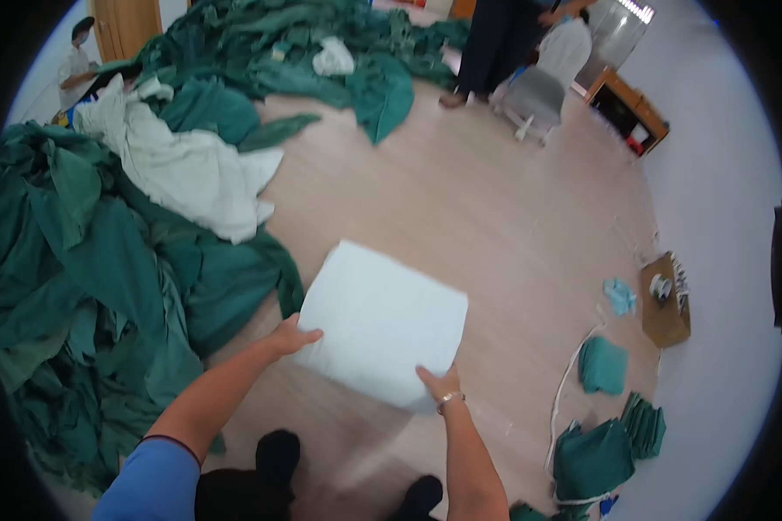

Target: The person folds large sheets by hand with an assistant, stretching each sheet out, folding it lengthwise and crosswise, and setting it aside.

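Observation:
Between my two hands is a folded white cloth [382,321], a flat, roughly square bundle held out in front of me above the floor. My left hand [291,337] grips its left edge, thumb on top and the other fingers hidden underneath. At the near right corner, my right hand [441,382] grips it the same way, with a bracelet on the wrist. A large heap of green cloth [96,252] lies just to the left of my left hand. A loose white cloth [191,174] is draped over that heap.
More green cloth [278,52] is piled further back. Along the right wall are folded green cloths [604,365], a green bundle [593,460], a white cord [560,391] and a cardboard box [663,304]. A person stands by a grey chair [534,95]; another person [76,65] is at the far left.

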Demonstrator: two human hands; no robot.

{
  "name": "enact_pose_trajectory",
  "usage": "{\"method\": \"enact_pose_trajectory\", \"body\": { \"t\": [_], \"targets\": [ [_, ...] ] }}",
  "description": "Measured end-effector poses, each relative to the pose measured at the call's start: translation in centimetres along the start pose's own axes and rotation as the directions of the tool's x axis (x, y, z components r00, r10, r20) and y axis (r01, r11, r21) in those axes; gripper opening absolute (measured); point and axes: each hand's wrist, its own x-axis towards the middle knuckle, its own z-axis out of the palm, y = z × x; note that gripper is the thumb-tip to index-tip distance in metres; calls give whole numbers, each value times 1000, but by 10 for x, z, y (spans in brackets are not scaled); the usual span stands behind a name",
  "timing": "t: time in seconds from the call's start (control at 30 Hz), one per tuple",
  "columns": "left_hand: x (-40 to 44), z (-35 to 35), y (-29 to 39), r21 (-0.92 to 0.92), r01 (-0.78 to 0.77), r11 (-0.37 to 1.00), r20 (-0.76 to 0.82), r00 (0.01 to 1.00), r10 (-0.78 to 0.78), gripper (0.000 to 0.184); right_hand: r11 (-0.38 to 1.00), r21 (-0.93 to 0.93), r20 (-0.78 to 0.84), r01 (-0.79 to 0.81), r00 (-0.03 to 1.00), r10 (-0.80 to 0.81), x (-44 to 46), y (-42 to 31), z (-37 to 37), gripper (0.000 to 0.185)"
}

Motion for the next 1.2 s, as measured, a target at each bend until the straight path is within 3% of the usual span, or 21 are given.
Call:
{"method": "enact_pose_trajectory", "body": {
  "t": [0.07,0.13,0.27,0.33,0.5,0.57,0.6,0.63,0.67,0.7,0.73,0.77,0.8,0.83,0.87,0.93,1.0,1.03,1.1,1.13,1.2],
  "targets": [
    [2,21,-46,-69,-138,988,-54,989,135,60,996,50,50,-68,997,66,-27,24,17,78],
    [-19,13,-39,-125,-56,991,20,998,59,58,990,26,-128,-139,982,141,-36,41,30,69],
    [-50,-8,-14,-55,85,995,202,977,-72,59,987,-115,-30,-116,993,113,-49,46,7,63],
    [-60,-2,5,-291,373,881,3,921,-389,59,977,-205,132,-54,988,82,-48,44,-8,58],
    [-56,1,4,-431,311,847,43,945,-325,54,995,43,71,-95,993,92,-48,14,-7,51],
    [-66,2,-7,-459,314,831,26,940,-341,49,967,192,89,-165,985,151,-58,17,-12,59],
    [-65,4,-44,-249,264,932,40,964,-263,42,964,199,83,-176,983,162,-69,25,-10,59],
    [-62,9,-80,-40,177,983,69,982,-174,37,978,-191,-15,-79,997,78,-76,35,-7,64],
    [-54,18,-110,307,124,944,-18,992,-124,33,830,-557,-87,9,994,-69,-71,41,-5,70],
    [-59,24,-112,439,56,897,-41,998,-43,36,909,-416,-63,-33,998,8,-61,58,-2,74],
    [-60,24,-109,344,48,938,13,998,-56,40,962,-266,-13,-67,998,66,-53,74,3,78],
    [-53,26,-125,419,-12,908,-59,997,40,42,998,-31,-19,-63,998,63,-57,68,12,84],
    [-68,24,-86,442,184,878,-114,982,-148,45,992,2,18,-128,992,128,-59,58,14,81],
    [-74,19,-64,457,236,858,-112,972,-208,48,966,188,201,-179,969,141,-56,49,11,71],
    [-73,18,-58,448,218,867,-123,976,-181,48,970,193,193,-149,975,111,-55,30,4,71],
    [-77,10,-56,545,20,838,-319,930,184,59,949,190,382,-251,909,164,-67,-6,-5,61],
    [-57,10,-44,340,-420,841,-273,812,516,73,984,163,343,-66,939,6,-82,-58,-19,57],
    [-80,16,16,198,-262,945,-183,937,299,84,992,115,321,55,943,-89,-90,-93,-29,56],
    [-138,32,138,-153,-12,988,105,994,28,82,812,-274,296,514,849,-438,-113,-156,-45,53],
    [-165,44,179,-384,-32,923,134,987,90,71,732,-374,331,570,819,-468,-146,-203,-55,53],
    [-196,59,227,-503,-87,860,175,964,200,61,604,-619,432,502,860,-273,-210,-265,-66,51]
  ]
}}
